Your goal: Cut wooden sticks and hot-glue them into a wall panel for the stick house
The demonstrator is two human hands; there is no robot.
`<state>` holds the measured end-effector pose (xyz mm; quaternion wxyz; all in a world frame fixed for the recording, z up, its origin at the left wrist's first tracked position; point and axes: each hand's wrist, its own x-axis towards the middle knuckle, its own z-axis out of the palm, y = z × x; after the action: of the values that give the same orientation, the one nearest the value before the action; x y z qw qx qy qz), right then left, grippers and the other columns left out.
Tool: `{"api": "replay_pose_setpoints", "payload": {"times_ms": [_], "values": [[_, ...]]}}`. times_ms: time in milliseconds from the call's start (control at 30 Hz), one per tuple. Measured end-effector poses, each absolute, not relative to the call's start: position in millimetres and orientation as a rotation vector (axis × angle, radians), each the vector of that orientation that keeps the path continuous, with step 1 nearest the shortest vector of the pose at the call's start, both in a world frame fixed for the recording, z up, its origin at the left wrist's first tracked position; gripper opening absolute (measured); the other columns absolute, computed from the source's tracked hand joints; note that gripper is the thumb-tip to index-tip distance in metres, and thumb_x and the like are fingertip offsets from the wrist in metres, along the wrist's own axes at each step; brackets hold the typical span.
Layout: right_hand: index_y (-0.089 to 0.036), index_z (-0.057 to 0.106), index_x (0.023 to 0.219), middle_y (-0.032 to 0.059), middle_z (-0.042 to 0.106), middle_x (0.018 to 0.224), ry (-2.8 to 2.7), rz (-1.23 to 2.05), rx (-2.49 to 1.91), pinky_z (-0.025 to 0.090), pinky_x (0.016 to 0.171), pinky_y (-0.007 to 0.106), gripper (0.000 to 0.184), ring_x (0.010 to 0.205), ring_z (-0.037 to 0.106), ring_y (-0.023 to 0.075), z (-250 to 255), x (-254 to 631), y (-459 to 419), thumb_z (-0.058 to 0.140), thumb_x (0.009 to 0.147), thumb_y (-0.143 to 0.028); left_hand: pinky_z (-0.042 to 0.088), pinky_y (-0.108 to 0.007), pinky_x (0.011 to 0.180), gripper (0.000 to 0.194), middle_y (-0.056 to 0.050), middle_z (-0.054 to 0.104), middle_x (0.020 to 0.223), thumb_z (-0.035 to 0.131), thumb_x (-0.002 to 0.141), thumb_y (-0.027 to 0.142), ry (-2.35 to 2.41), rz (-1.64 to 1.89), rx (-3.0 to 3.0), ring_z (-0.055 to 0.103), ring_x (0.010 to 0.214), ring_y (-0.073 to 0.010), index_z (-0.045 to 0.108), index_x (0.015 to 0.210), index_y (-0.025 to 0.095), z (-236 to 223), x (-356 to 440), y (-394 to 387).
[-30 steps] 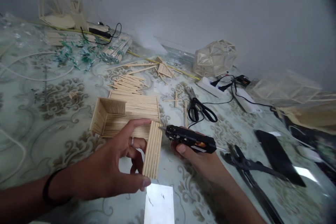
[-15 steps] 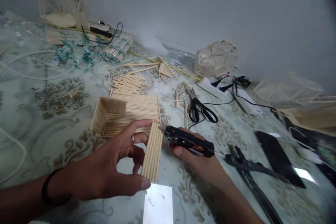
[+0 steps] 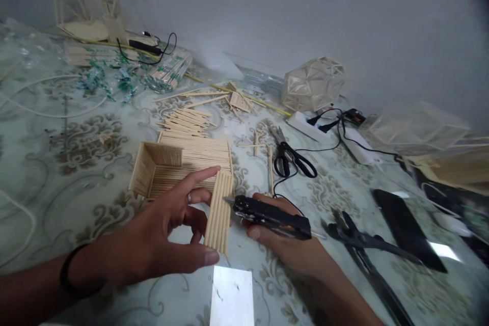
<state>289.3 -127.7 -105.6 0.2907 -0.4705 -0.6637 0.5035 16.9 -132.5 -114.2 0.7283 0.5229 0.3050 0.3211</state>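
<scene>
The left hand (image 3: 153, 239) is pinching the light, probably brittle stick panel (image 3: 218, 214) by its ends, best gripped there; the right (image 3: 271, 224) is grasping a glue gun (image 3: 273, 215).

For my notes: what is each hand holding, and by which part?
Left hand: a stick panel, by its near and far ends. Right hand: a black glue gun, around its body.

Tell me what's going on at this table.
Someone's left hand holds a small panel of wooden sticks by its ends. The right hand grips a black glue gun, its tip at the panel's right edge. Behind them sits a partly walled stick box, with loose sticks beyond it and scissors to the right.
</scene>
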Motion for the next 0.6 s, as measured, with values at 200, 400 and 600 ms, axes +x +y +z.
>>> {"api": "replay_pose_setpoints", "payload": {"times_ms": [200,400,600], "values": [[-0.028,0.07,0.077,-0.0033,0.061,0.063,-1.843,1.328,-1.177,0.044,0.06,0.033,0.043,0.059,0.057,0.0182,-107.2,291.5,-128.0,0.08,0.088,-0.069,0.052,-0.023,0.074,0.097,0.003,0.065,0.112,0.089,0.088,0.023,0.652,0.671,1.085,0.062,0.084,-0.0115,0.033,0.165,0.047,-112.9,16.4,-131.3],[-0.026,0.071,0.08,-0.0026,0.072,0.07,-1.865,1.476,-1.079,0.046,0.057,0.029,0.038,0.06,0.063,0.016,-100.9,286.9,-127.4,0.083,0.089,-0.061,0.05,-0.024,0.074,0.098,0.002,0.066,0.117,0.087,0.09,0.02,0.577,0.717,1.096,0.062,0.089,-0.0126,0.031,0.165,0.049,-117.1,17.5,-129.5],[-0.025,0.059,0.071,-0.0068,0.048,0.06,-1.809,1.254,-1.253,0.035,0.053,0.028,0.042,0.056,0.045,0.0137,-105.2,288.4,-124.7,0.081,0.091,-0.055,0.051,-0.024,0.075,0.098,0.0,0.064,0.127,0.086,0.091,0.02,0.561,0.673,1.155,0.063,0.095,-0.014,0.029,0.165,0.049,-118.8,16.2,-128.4]]}}
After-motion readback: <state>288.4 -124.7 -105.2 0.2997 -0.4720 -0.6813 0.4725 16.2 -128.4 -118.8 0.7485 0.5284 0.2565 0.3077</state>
